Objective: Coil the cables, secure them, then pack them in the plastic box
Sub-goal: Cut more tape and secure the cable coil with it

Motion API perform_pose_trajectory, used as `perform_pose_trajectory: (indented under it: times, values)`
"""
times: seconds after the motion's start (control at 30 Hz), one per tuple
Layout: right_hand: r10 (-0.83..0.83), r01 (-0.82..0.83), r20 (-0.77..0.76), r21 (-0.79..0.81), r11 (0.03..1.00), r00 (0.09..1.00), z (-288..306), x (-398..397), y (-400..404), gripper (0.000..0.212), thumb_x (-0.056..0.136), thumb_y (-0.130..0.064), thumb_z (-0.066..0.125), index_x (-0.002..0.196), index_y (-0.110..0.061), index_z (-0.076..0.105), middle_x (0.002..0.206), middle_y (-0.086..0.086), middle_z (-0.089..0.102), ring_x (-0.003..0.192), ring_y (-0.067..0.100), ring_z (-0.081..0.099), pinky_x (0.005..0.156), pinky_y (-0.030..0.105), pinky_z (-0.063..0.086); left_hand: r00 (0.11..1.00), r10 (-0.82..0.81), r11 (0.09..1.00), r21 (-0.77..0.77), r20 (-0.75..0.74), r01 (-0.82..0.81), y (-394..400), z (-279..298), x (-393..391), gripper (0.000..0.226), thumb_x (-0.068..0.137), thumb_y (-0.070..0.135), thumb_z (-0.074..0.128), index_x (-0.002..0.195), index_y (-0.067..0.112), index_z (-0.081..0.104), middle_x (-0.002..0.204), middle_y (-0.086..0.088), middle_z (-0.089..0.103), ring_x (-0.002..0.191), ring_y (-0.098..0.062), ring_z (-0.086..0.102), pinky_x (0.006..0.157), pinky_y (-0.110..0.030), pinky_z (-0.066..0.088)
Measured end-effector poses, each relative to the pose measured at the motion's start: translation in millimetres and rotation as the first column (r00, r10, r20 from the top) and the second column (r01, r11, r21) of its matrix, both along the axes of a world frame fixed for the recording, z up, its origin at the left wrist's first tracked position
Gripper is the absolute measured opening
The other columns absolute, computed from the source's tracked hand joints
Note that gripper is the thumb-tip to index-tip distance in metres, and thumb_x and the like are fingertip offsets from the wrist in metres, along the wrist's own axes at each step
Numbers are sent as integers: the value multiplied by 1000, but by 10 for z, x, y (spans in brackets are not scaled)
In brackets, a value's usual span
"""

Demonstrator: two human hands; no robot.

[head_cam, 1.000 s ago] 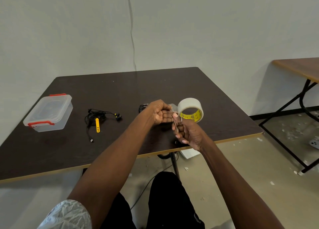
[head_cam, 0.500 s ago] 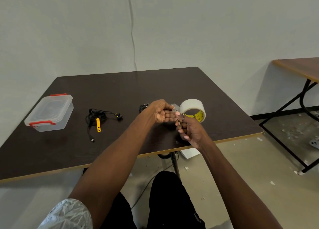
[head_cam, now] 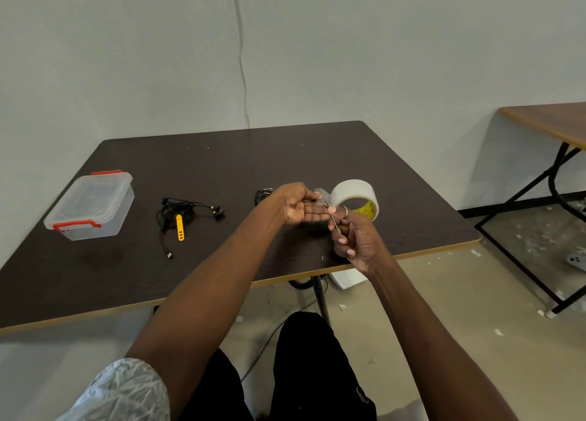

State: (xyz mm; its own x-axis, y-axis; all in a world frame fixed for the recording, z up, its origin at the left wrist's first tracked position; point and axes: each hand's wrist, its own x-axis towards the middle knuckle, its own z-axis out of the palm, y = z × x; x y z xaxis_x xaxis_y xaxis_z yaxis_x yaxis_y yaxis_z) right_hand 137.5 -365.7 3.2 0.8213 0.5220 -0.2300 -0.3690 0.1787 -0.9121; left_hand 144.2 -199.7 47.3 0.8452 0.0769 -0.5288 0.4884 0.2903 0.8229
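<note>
Left hand [head_cam: 298, 206] is curling its grip around a pulled-out strip of tape [head_cam: 319, 193], palm up, fingers pressed together; right hand [head_cam: 356, 239] is pinching small metal scissors [head_cam: 335, 219], one finger passing through a ring handle, blades meeting the strip. Glossy white tape roll [head_cam: 355, 197] is standing on edge on the dark matte worktop [head_cam: 222, 167]. Black cable [head_cam: 177, 213], loosely tangled beside a yellow strap [head_cam: 180, 227], is lying well apart from the clear, lidded plastic box [head_cam: 90, 205] with red clips; another dark cable [head_cam: 263, 194] is showing behind the left wrist.

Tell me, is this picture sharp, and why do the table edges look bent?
Head view: mostly sharp, evenly lit, soft shadows; the wide lens bows the table edges; the small scissors in the right hand are too tiny to see clearly.
</note>
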Motion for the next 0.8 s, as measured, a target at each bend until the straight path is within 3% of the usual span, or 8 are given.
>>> perform_pose_trajectory:
  times: [0.1, 0.33, 0.8]
  values:
    - [11, -10, 14, -58, 998, 1000, -6, -2, 27, 31, 87, -33, 63, 73, -7, 56, 51, 2, 40, 32, 8, 23, 34, 16, 17, 1000, -12, 1000, 28, 19, 11, -6, -15, 18, 17, 100, 4, 42, 89, -1, 55, 66, -18, 70, 57, -27, 71, 82, -46, 52]
    - [-9, 15, 45, -135, 991, 999, 11, -44, 38, 34, 86, -38, 64, 74, -7, 58, 53, 4, 45, 34, 9, 27, 34, 17, 21, 1000, 6, 999, 46, 20, -7, -13, -19, 33, 16, 98, 4, 44, 88, -2, 56, 70, -22, 70, 67, -31, 70, 88, -47, 51]
    - [-5, 7, 40, -49, 999, 999, 41, -1, 69, 32, 91, -35, 62, 84, -5, 56, 58, 0, 52, 39, 7, 35, 37, 18, 24, 1000, 10, 1000, 11, 28, -11, -35, 3, -35, 18, 96, 2, 43, 87, -1, 58, 63, -15, 70, 55, -24, 70, 57, -37, 58]
